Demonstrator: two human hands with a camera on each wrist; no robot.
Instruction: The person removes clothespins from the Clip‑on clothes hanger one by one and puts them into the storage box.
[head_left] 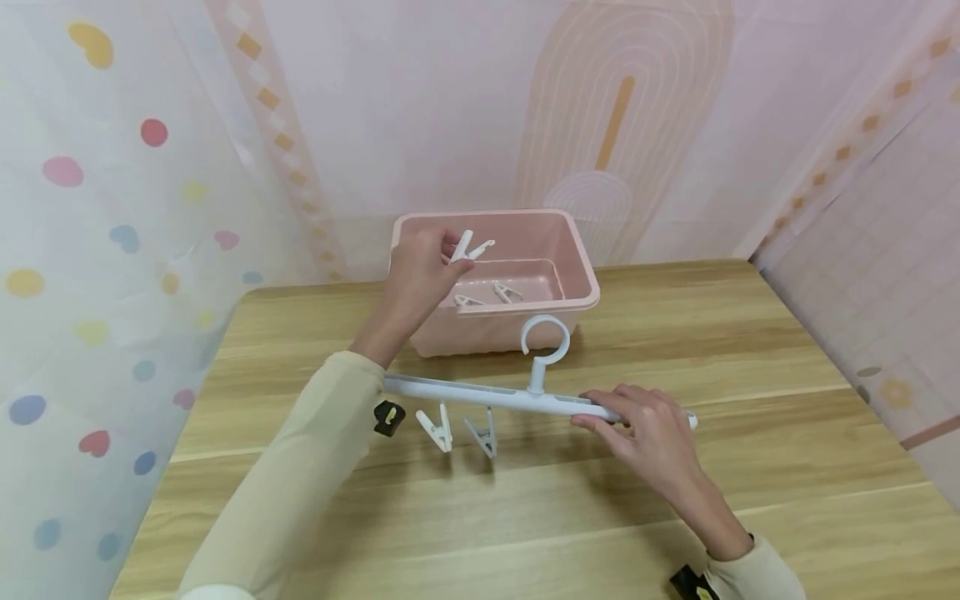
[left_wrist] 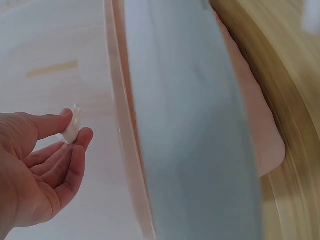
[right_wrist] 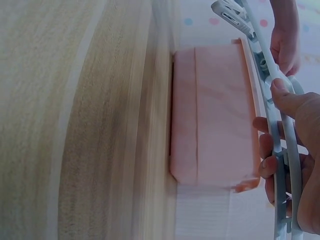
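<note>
My left hand (head_left: 423, 271) is above the pink bin (head_left: 495, 329), pinching a small white clip (head_left: 467, 245) between thumb and fingers. The left wrist view also shows that clip (left_wrist: 73, 127) at the fingertips. With my right hand (head_left: 648, 433) I grip the right part of a pale blue hanger bar (head_left: 480, 394), its round hook (head_left: 564, 337) pointing up. Below the bar's left part are a white clip (head_left: 437, 429) and a greyish clip (head_left: 485, 433). The right wrist view shows clips (right_wrist: 232, 16) on the bar. My left forearm hides the hanger's left end.
Inside the bin lie a clip (head_left: 469, 301) and another clip (head_left: 507, 292). The bin stands at the back of a wooden table (head_left: 495, 533), against a patterned curtain (head_left: 450, 108). A small black piece (head_left: 388, 417) shows beside my left forearm.
</note>
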